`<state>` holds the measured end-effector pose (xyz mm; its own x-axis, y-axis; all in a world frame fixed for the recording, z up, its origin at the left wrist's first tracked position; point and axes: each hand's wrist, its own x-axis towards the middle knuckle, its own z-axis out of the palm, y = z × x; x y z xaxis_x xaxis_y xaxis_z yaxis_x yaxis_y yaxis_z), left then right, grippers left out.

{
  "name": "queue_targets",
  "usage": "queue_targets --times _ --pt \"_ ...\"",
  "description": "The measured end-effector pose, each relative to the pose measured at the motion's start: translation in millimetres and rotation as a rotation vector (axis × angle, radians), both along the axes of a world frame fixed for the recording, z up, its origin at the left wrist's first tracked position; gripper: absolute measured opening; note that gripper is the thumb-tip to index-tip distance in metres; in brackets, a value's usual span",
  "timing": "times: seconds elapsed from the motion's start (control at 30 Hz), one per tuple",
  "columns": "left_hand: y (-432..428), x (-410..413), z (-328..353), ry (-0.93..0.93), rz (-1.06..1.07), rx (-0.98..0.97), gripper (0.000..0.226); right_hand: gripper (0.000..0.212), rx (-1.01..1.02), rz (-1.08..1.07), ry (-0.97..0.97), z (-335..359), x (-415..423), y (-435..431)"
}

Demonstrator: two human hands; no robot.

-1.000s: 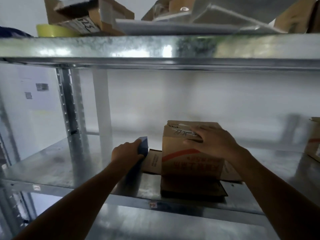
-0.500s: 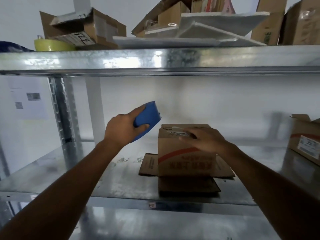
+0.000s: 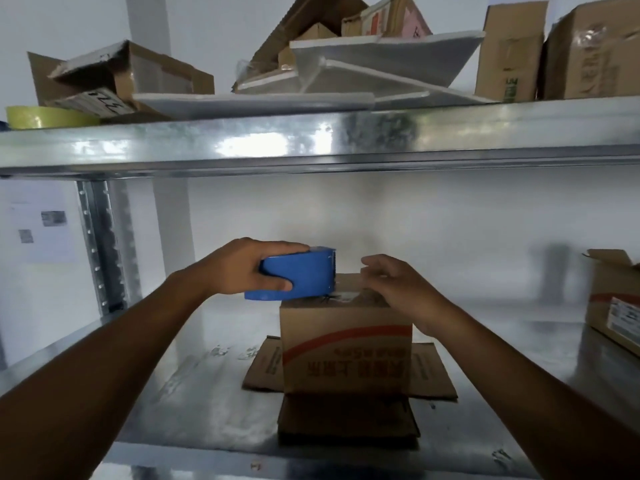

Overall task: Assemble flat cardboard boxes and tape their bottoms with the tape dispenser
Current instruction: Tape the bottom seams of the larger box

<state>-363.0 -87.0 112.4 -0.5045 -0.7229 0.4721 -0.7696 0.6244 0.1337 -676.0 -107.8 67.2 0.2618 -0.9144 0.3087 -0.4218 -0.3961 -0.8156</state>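
Moved since the earlier frame from mid-air left of the box to its top left edge: blue tape dispenser (image 3: 298, 277). Metal shelf (image 3: 173, 393) bearing cardboard box (image 3: 346, 351), print inverted, flaps splayed flat beneath. Left hand (image 3: 242, 268) gripping the dispenser, fingers (image 3: 277, 247) curled over it. Right hand (image 3: 401, 289) on the box top, fingers curled; any pinch impossible to tell.

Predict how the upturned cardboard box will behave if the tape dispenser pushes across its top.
Likely light and apt to slide: the cardboard box stands open-side down, so probably empty, on a smooth metal shelf. Its top flaps may sag, being thin card. Tipping seems less likely, since splayed flaps widen its base and the right hand is at its top.
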Motion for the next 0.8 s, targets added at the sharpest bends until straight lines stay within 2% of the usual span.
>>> queue_targets --times 0.13,0.33,0.43,0.5,0.6,0.73,0.8 --pt "-2 -7 12 -0.026 0.009 0.071 0.073 0.042 -0.08 -0.002 0.062 -2 1 -6" --pt "4 -27 24 -0.234 0.184 0.086 0.061 0.046 -0.085 0.026 0.14 2 1 -12" --pt "4 -43 13 -0.261 0.268 0.019 0.062 0.048 -0.108 0.017 0.143 2 1 -16" --pt "0 -50 1 -0.265 0.283 -0.123 0.073 0.047 -0.129 0.01 0.142 1 1 -16" --pt "-8 -53 -11 -0.213 0.284 -0.304 0.075 0.047 -0.123 0.028 0.106 2 -1 -17" --pt "-15 -41 -10 -0.103 0.163 -0.182 0.085 0.044 -0.107 0.044 0.087 7 -4 -20" --pt "-18 -37 -10 -0.084 0.091 -0.144 0.083 0.046 -0.078 0.079 0.062 9 -4 -21"
